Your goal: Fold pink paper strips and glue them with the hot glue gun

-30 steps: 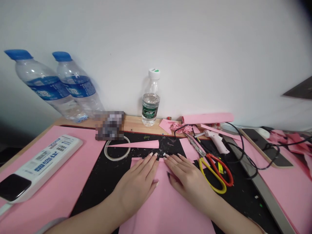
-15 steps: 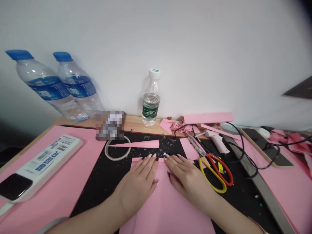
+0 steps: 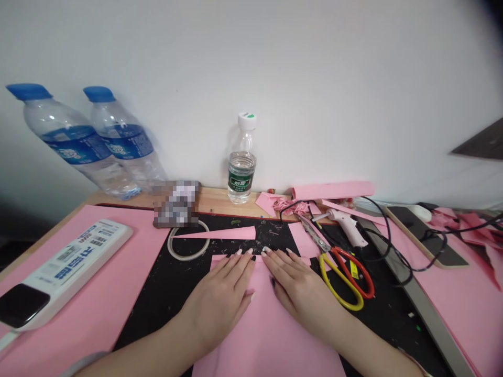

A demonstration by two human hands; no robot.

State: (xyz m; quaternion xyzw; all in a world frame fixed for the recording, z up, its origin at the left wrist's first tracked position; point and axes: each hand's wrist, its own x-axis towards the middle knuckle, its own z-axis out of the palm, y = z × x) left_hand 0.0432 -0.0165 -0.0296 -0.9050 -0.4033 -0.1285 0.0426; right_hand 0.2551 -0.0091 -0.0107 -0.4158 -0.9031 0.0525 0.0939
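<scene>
A sheet of pink paper [image 3: 271, 340] lies on the black mat in front of me. Flat on its far edge rests my left hand [image 3: 222, 293], with fingers stretched out and pointing away. My right hand [image 3: 296, 288] presses on the same edge beside it, its fingers extended too and the thumb partly tucked under. A narrow pink paper wedge [image 3: 231, 233] lies just beyond my fingertips, one end over a roll of clear tape [image 3: 173, 250]. Scissors [image 3: 341, 272] with one yellow and one red handle lie right of my right hand.
A small water bottle [image 3: 241, 170] stands by the wall, and two large bottles [image 3: 129, 141] lean at left. A white power strip [image 3: 74, 267] sits on pink paper. To the right are a glue gun [image 3: 349, 228], cables, a metal ruler [image 3: 416, 309], a phone [image 3: 428, 235] and paper scraps [image 3: 291, 205].
Both hands stay almost in place on the paper's far edge. The whole view has shifted very slightly; nothing was picked up or let go.
</scene>
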